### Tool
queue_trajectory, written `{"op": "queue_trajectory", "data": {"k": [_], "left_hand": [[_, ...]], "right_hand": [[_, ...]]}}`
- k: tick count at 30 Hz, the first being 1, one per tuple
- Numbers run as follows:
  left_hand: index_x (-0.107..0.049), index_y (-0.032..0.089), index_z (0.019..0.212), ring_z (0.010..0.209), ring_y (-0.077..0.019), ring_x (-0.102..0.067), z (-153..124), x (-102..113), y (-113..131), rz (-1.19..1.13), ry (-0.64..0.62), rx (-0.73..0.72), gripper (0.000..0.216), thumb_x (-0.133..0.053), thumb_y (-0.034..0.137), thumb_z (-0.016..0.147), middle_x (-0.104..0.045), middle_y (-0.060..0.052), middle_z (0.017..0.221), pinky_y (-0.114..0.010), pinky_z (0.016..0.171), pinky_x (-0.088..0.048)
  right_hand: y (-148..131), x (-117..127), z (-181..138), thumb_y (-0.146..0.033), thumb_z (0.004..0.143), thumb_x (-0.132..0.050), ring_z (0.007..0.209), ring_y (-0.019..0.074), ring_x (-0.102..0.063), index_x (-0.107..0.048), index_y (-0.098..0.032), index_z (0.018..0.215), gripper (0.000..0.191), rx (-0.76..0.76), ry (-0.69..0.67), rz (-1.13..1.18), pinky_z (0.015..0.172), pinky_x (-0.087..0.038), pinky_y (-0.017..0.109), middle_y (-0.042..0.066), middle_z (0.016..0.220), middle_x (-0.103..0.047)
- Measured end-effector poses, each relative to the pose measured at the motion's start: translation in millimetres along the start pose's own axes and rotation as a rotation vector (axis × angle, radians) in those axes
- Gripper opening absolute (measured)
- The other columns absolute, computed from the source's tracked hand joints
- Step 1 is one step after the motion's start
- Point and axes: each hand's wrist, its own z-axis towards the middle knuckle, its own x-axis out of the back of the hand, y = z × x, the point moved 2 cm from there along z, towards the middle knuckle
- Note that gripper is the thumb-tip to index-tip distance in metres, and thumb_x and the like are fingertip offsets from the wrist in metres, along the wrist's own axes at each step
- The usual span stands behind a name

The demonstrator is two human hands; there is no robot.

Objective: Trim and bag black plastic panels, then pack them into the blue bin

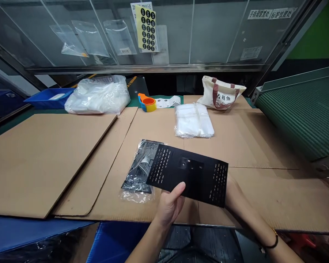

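Observation:
A flat black metal plate (189, 174) with slotted vents at both ends is held over the cardboard-covered table (57, 160). My left hand (168, 204) grips its near edge, thumb on top. My right hand (233, 195) holds the plate's right corner from underneath, fingers mostly hidden by the plate. Just left of the plate lies a clear plastic bag (138, 171) with a dark part inside.
A stack of clear bags (193, 120) lies beyond the plate. A canvas tote (220, 93), an orange-and-blue tape dispenser (147, 103), a big bag of white material (98, 95) and a blue tray (49, 96) line the back. A green conveyor (301, 113) runs at right.

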Motion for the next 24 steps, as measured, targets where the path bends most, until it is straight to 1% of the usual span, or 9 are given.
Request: {"op": "queue_trajectory", "data": {"k": [2,5,7,9,12,15,18,21,24], "left_hand": [[-0.062,0.022,0.126,0.129,-0.0306,-0.051,-1.0,-1.1,-2.3,0.067,0.024,-0.028,0.075,-0.088,0.034,0.056,-0.068,-0.008,0.123,-0.046,0.117,-0.027],[-0.06,0.022,0.129,0.131,-0.0314,-0.049,-4.0,-2.1,-6.8,0.124,0.055,-0.052,0.081,-0.087,0.04,0.055,-0.065,-0.01,0.128,-0.047,0.119,-0.023],[-0.06,0.022,0.129,0.131,-0.0319,-0.048,-6.6,-3.6,-10.1,0.139,0.039,-0.05,0.082,-0.087,0.043,0.055,-0.064,-0.01,0.129,-0.047,0.119,-0.024],[-0.06,0.022,0.129,0.132,-0.0319,-0.048,-9.0,-4.9,-13.5,0.146,0.0,-0.044,0.08,-0.085,0.044,0.057,-0.064,-0.01,0.129,-0.047,0.118,-0.024],[-0.061,0.021,0.127,0.131,-0.0316,-0.048,-11.0,-2.9,-18.9,0.164,-0.067,0.025,0.073,-0.084,0.042,0.061,-0.066,-0.011,0.125,-0.048,0.118,-0.025],[-0.067,0.02,0.119,0.128,-0.0318,-0.051,-9.6,3.8,-17.3,0.14,-0.086,0.072,0.066,-0.084,0.044,0.06,-0.07,-0.011,0.117,-0.048,0.117,-0.026],[-0.074,0.019,0.105,0.121,-0.0312,-0.056,-5.5,9.2,-1.4,0.046,-0.082,-0.036,0.054,-0.08,0.053,0.063,-0.073,-0.01,0.107,-0.045,0.112,-0.035],[-0.077,0.019,0.086,0.102,-0.0257,-0.065,-2.2,9.9,19.3,0.054,-0.082,-0.173,0.038,-0.076,0.053,0.068,-0.074,-0.006,0.09,-0.038,0.102,-0.046],[-0.077,0.018,0.085,0.089,-0.0232,-0.068,-0.1,7.1,28.6,0.134,-0.126,-0.167,0.031,-0.077,0.046,0.071,-0.074,-0.005,0.084,-0.035,0.092,-0.051]], "right_hand": [[4.7,3.7,-1.5,-0.036,0.086,-0.059,0.105,0.0283,-0.062,-0.073,-0.024,0.1,0.024,-0.098,0.015,0.175,0.093,-0.049,0.045,0.009,0.11,-0.071],[6.9,8.3,-8.4,-0.053,0.088,-0.054,0.098,0.0251,-0.067,-0.076,-0.026,0.092,0.035,-0.34,0.164,0.616,0.095,-0.049,0.044,0.007,0.1,-0.075],[0.8,8.1,-13.1,-0.06,0.082,-0.059,0.097,0.0247,-0.069,-0.076,-0.027,0.089,0.038,-0.464,0.239,0.87,0.094,-0.05,0.042,0.006,0.097,-0.076],[-9.5,5.9,-15.4,-0.058,0.073,-0.07,0.099,0.0263,-0.069,-0.076,-0.026,0.088,0.037,-0.547,0.226,1.022,0.093,-0.052,0.042,0.007,0.097,-0.076],[-21.7,4.0,-14.9,-0.052,0.065,-0.08,0.098,0.0287,-0.07,-0.076,-0.023,0.087,0.037,-0.663,0.208,1.129,0.092,-0.054,0.044,0.009,0.095,-0.077],[-22.4,7.0,-12.9,-0.051,0.062,-0.082,0.091,0.0295,-0.072,-0.077,-0.022,0.084,0.036,-0.722,0.296,1.183,0.09,-0.055,0.046,0.008,0.089,-0.077],[-16.4,11.5,-11.8,-0.05,0.063,-0.081,0.084,0.0291,-0.074,-0.077,-0.023,0.083,0.034,-0.727,0.354,1.209,0.088,-0.056,0.047,0.007,0.086,-0.078],[-10.8,15.0,-12.3,-0.049,0.061,-0.082,0.081,0.0279,-0.074,-0.077,-0.023,0.081,0.033,-0.728,0.388,1.203,0.087,-0.057,0.045,0.005,0.085,-0.078],[-6.6,16.6,-13.7,-0.048,0.06,-0.083,0.083,0.0274,-0.074,-0.077,-0.024,0.08,0.032,-0.741,0.417,1.196,0.089,-0.057,0.044,0.004,0.086,-0.078]]}}
